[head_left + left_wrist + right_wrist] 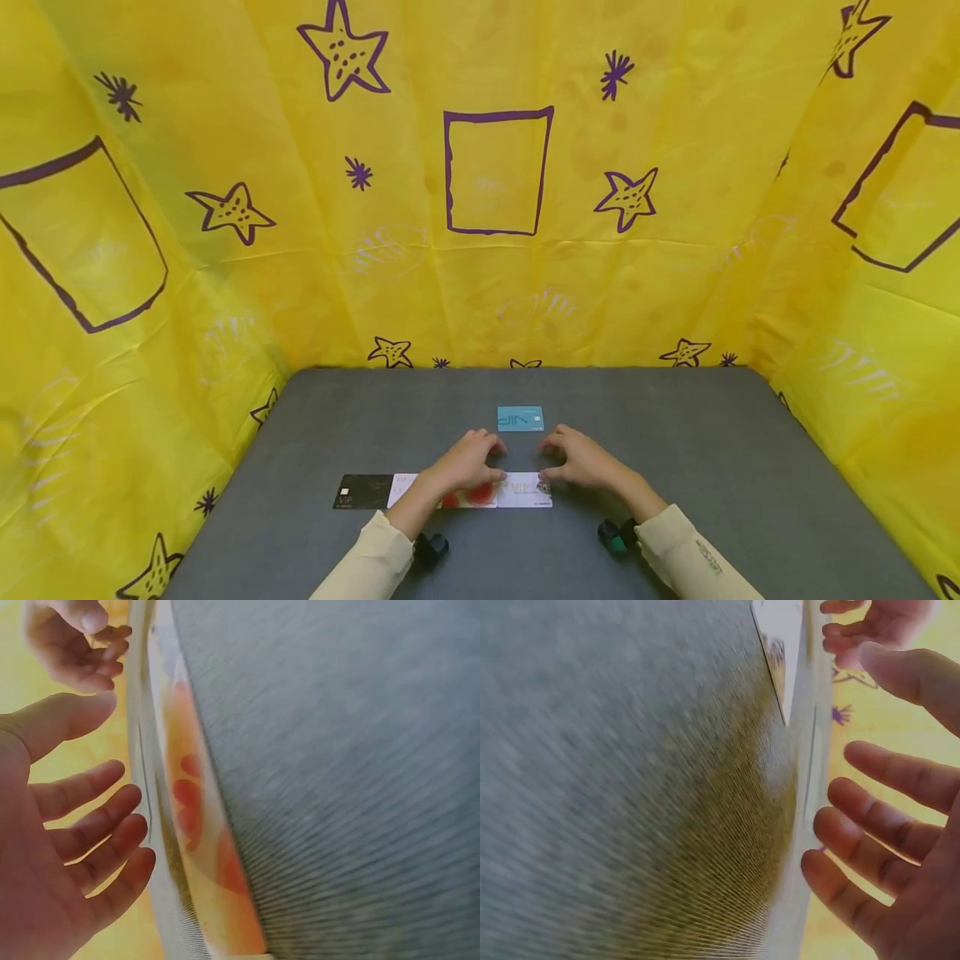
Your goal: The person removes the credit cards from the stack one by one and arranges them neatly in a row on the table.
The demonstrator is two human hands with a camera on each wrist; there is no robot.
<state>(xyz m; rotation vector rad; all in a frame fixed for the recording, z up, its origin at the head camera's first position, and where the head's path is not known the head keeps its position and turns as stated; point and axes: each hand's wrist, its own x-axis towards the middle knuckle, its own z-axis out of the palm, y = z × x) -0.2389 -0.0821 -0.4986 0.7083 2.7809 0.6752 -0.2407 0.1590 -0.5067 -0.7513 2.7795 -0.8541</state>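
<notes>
Four-sided cards lie edge to edge in a row on the grey table (585, 550). At the row's right end is a white VIP card (524, 493), with my left hand (468, 461) near its left side and my right hand (581, 461) near its right. Both hands have loosely bent, spread fingers and hold nothing. Left of the white card is a card with red shapes (480, 496), partly covered by my left hand in the head view. A pale pink card (401, 486) and a black VIP card (363, 492) continue the row leftward.
A blue card (521, 418) lies by itself beyond the hands, its lettering upside down in the head view. Yellow cloth (495, 292) with purple drawings hangs behind the table and on both sides. Dark bands (431, 547) are worn at the wrists.
</notes>
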